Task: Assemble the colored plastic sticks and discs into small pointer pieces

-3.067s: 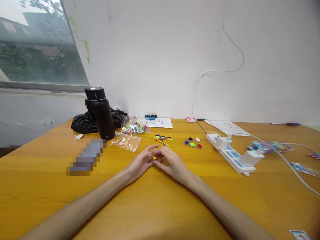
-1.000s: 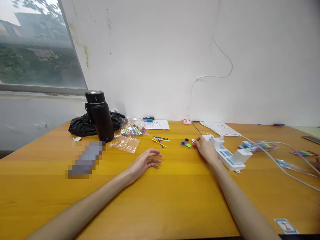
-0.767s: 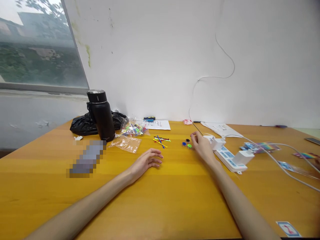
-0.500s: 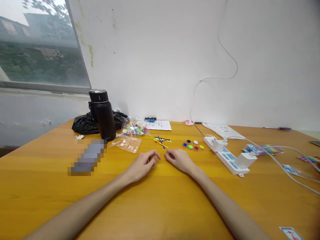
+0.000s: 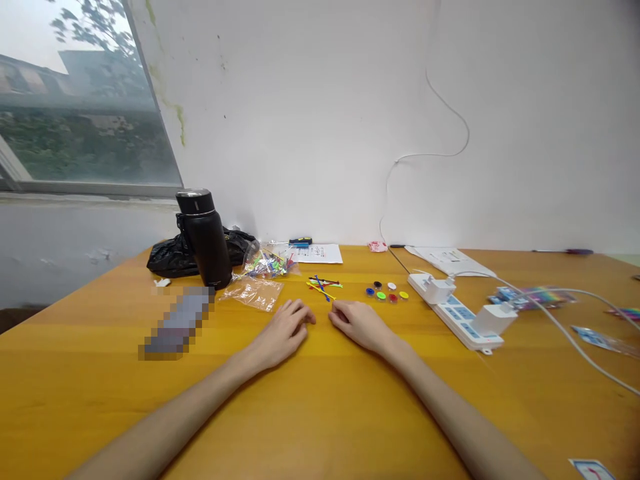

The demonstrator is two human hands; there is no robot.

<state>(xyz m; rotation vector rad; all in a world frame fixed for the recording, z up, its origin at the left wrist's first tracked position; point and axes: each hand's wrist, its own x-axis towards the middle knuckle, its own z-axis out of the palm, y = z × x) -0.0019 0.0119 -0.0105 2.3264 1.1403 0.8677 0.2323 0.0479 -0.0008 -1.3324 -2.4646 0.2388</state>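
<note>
My left hand [image 5: 283,331] lies palm down on the yellow wooden table [image 5: 320,400], fingers stretched forward and holding nothing. A few centimetres to its right my right hand [image 5: 358,323] also rests on the table with loosely curled fingers and nothing visible in it. Just beyond the fingertips lie a few thin coloured plastic sticks [image 5: 323,285]. To the right of them sits a cluster of several small coloured discs [image 5: 385,292], the yellow disc [image 5: 403,295] at its right end.
A black flask [image 5: 205,238] stands before a black bag [image 5: 167,257] at the back left. Beside it are a clear bag of coloured pieces [image 5: 265,261], an empty clear bag [image 5: 253,293] and a paper sheet [image 5: 319,253]. A white power strip [image 5: 457,311] with plugged chargers and cables lies right.
My right hand reached out to the discs by the power strip, a yellow disc appeared there, and the hand came back beside my left hand. Both hands have separated and lie still.
</note>
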